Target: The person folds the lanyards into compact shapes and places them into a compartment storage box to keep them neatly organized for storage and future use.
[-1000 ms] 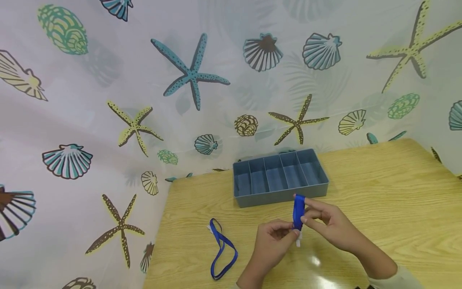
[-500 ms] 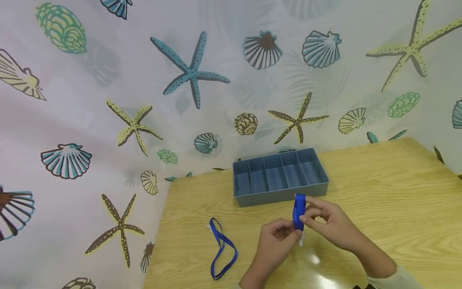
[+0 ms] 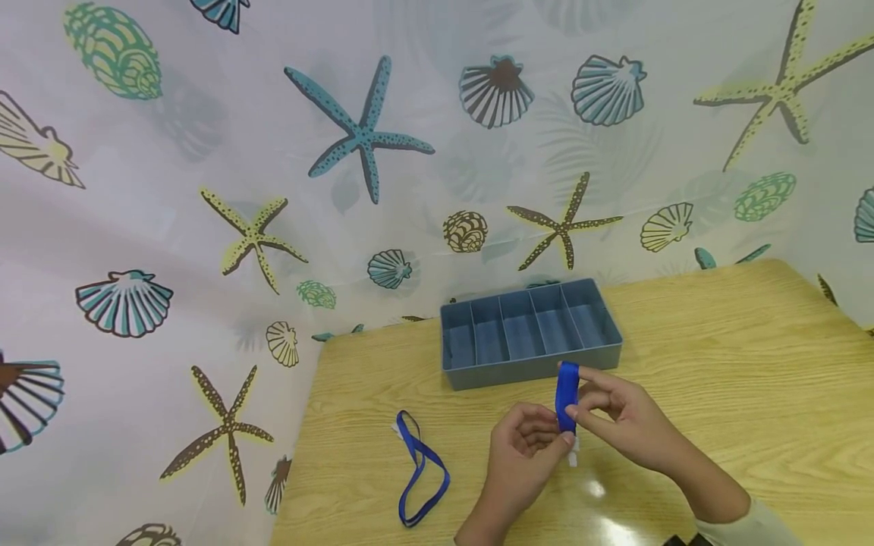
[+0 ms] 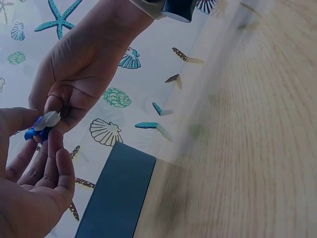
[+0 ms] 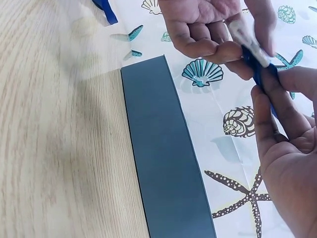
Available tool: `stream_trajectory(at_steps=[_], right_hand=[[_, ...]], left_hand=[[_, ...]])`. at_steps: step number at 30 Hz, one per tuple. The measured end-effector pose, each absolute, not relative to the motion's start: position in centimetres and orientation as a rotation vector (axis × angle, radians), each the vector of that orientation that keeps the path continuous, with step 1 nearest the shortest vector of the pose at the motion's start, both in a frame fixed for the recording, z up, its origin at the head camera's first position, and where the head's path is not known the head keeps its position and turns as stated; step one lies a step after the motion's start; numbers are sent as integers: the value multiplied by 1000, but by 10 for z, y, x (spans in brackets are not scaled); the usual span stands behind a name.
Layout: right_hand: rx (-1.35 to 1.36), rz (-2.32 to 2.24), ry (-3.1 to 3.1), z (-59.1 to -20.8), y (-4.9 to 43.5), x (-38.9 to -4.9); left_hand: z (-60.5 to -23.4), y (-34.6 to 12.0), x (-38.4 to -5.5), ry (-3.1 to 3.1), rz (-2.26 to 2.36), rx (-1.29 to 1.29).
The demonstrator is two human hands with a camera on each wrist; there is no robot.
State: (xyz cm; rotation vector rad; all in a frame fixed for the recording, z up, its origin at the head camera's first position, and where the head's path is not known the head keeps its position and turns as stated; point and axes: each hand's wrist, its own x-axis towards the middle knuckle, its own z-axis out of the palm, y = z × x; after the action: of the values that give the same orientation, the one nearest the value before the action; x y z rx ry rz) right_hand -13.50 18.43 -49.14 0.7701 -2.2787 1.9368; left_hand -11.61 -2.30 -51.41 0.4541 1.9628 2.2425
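Both hands hold a blue lanyard [image 3: 567, 394] folded into a short flat bundle, in front of the grey-blue box in the head view. At its lower end my left hand [image 3: 522, 453] pinches it between thumb and fingers. A white plastic clip [image 3: 573, 453] hangs just below that thumb. My right hand [image 3: 624, 417] grips the upper part, index finger at the top fold and thumb against the strap's side. In the right wrist view the white clip [image 5: 249, 42] juts out beside the blue strap [image 5: 253, 69], between both hands. The left wrist view shows only a small blue piece of strap [image 4: 32, 133].
A second blue lanyard [image 3: 425, 497] lies in a twisted loop on the wooden table [image 3: 717, 364], left of the hands. Behind them stands the grey-blue box [image 3: 532, 369] with several compartments. A curtain [image 3: 437, 91] printed with shells and starfish hangs behind the table.
The left hand and the folded lanyard have shifted slightly to the right, and the white clip has moved right with them. The right hand keeps nearly the same place; the box and second lanyard are unmoved.
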Motion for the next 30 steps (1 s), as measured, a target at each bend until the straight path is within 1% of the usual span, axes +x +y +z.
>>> stream_trajectory(at_steps=[9, 13, 19, 25, 27, 30], right_hand=[[846, 1873, -2272, -492, 183, -136], [840, 1875, -2263, -493, 182, -136], [737, 1826, -2313, -489, 180, -133], [610, 1742, -2416, -486, 180, -131], [596, 1738, -2432, -486, 180, -130], [576, 1721, -2436, -486, 180, -129]], left_hand=[[-516, -20, -116, 2070, 2297, 514], [-515, -19, -116, 2117, 2304, 548], [-518, -17, -118, 2208, 2277, 568], [-520, -18, -121, 2206, 2316, 683], [-519, -18, -121, 2181, 2329, 675], [-516, -18, -121, 2127, 2324, 595]])
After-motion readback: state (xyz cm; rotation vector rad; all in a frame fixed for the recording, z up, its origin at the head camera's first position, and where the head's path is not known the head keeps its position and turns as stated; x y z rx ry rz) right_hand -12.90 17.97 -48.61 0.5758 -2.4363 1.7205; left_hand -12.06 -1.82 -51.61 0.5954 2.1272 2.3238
